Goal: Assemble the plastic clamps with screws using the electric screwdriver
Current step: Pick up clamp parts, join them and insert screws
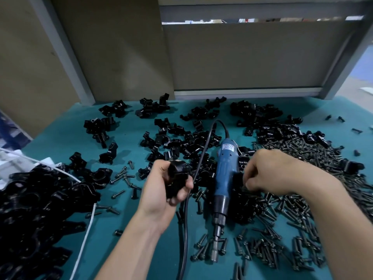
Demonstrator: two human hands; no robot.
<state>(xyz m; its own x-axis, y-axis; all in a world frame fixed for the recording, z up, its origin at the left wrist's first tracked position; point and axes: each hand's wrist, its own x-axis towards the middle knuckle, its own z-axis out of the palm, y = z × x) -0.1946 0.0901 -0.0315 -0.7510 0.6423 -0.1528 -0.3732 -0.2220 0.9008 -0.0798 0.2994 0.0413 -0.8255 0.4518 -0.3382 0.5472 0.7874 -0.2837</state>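
Left hand [159,190] grips a clamp [178,170], likely awaiting a screw. Right hand [270,172], at 3 o'clock of the screwdriver [223,178] lying on the desk [60,138], curls over the screws [286,207]; I cannot tell whether it pinches one.

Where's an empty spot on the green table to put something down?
Bare mat lies at the far left, between the wall panel and the small clamp cluster. Another patch sits near the front, between the white cord and the left forearm. The middle and right are crowded with clamps and the screw pile.
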